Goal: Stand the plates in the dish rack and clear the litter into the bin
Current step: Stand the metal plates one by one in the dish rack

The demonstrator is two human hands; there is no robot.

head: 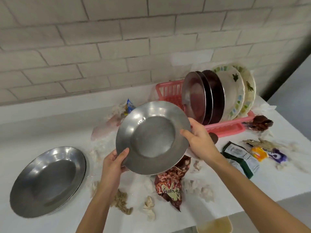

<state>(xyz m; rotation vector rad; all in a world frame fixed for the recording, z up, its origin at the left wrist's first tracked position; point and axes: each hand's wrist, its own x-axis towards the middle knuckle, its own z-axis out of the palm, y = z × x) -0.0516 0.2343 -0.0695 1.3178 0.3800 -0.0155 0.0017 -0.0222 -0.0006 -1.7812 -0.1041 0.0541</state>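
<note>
Pink plastic dish rack sits at the upper right of the white tabletop, with steel and dark plates and two floral white plates standing on edge in it. Litter lies scattered: a crumpled red snack wrapper low centre, a dark green packet and a purple wrapper at right, and crumpled tissue near the bottom. Stacked steel plates lie flat at lower left. At centre a round steel plate, dull with bright glints, is held tilted in the air just left of the rack. The left hand and right hand curl their fingers round opposite rims.
</note>
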